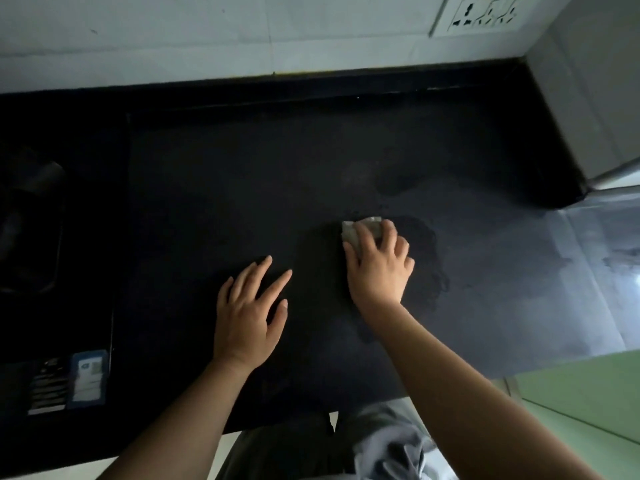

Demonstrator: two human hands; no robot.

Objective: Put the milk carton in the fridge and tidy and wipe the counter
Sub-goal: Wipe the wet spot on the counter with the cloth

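My right hand [379,268] presses a small pale cloth [353,230] flat on the black counter [225,188], fingers curled over it. A dark wet patch [426,251] spreads on the counter around and to the right of that hand. My left hand [247,317] lies flat on the counter to the left, fingers spread, holding nothing. No milk carton is in view.
A dark sink basin [31,223] is sunk into the counter at the left. A blue-and-white sponge pack [86,379] sits by the sink's near corner. A tiled wall with a socket plate [485,15] runs behind. A grey appliance side [588,98] stands at the right.
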